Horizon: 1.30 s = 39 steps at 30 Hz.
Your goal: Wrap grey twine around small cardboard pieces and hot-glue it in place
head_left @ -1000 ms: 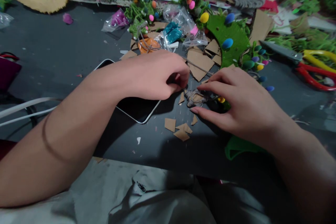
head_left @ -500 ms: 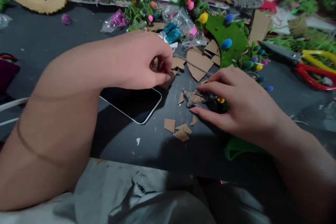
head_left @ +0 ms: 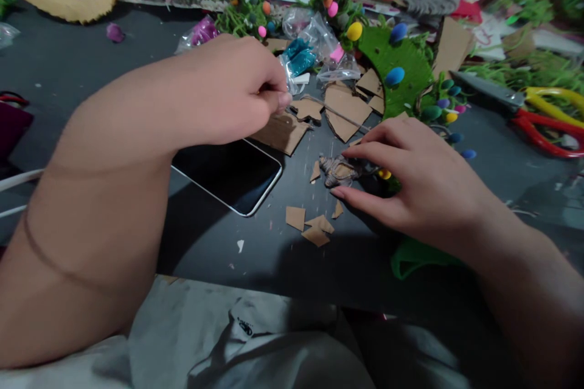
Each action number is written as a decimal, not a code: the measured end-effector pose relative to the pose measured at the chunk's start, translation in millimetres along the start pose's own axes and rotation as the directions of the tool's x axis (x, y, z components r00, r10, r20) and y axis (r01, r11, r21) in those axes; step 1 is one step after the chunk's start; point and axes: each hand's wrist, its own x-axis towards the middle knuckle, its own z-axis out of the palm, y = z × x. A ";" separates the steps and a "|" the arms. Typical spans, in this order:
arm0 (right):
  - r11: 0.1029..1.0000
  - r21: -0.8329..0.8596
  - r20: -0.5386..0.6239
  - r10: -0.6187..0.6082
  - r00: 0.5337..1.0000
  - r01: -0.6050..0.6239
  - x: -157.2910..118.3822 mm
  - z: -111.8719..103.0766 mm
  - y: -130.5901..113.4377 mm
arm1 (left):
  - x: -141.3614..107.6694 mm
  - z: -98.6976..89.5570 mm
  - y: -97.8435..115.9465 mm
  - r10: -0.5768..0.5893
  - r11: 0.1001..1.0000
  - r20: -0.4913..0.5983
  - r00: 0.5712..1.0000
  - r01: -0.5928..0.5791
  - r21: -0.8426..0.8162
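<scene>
My right hand (head_left: 410, 176) rests on the dark table with thumb and forefinger on either side of a small cardboard piece wrapped in grey yarn (head_left: 338, 171), loosely gripping it. To the left, my left hand (head_left: 232, 91) hangs above the table, thumb and fingertips pinched together. Whatever it may hold is hidden or too small to see. Below it lie a brown cardboard scrap (head_left: 283, 132) and a phone (head_left: 228, 176) with a dark screen. A star-like cardboard cutout (head_left: 308, 109), a larger pointed piece (head_left: 347, 109) and a thin stick (head_left: 344, 117) lie between the hands.
Scissors (head_left: 524, 103) with yellow and red handles lie at right. Clear plastic bags (head_left: 314, 42), a green ring (head_left: 401, 55) with coloured balls and green yarn crowd the back. Small cardboard offcuts (head_left: 314, 231) lie in front, and a green strip (head_left: 415, 258) sits under my right wrist.
My left hand has shifted slightly back and left, uncovering more of the cardboard scrap, and its fingers have closed together. My right hand and the yarn-wrapped piece stay put.
</scene>
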 end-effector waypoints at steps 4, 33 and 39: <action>1.000 0.008 0.001 0.006 1.000 -0.006 0.5 0.4 -0.6 | 3.4 7.1 8.3 0.011 0.999 -0.096 0.995 -0.006 0.053; 0.999 0.023 0.031 0.021 0.999 -0.022 0.4 -1.5 -1.3 | 19.0 27.1 21.5 0.352 0.934 0.065 0.934 -0.346 -0.088; 0.999 0.032 0.017 0.029 0.999 -0.030 0.1 -0.8 -1.0 | 17.9 24.5 14.9 0.331 0.943 0.027 0.943 -0.330 -0.045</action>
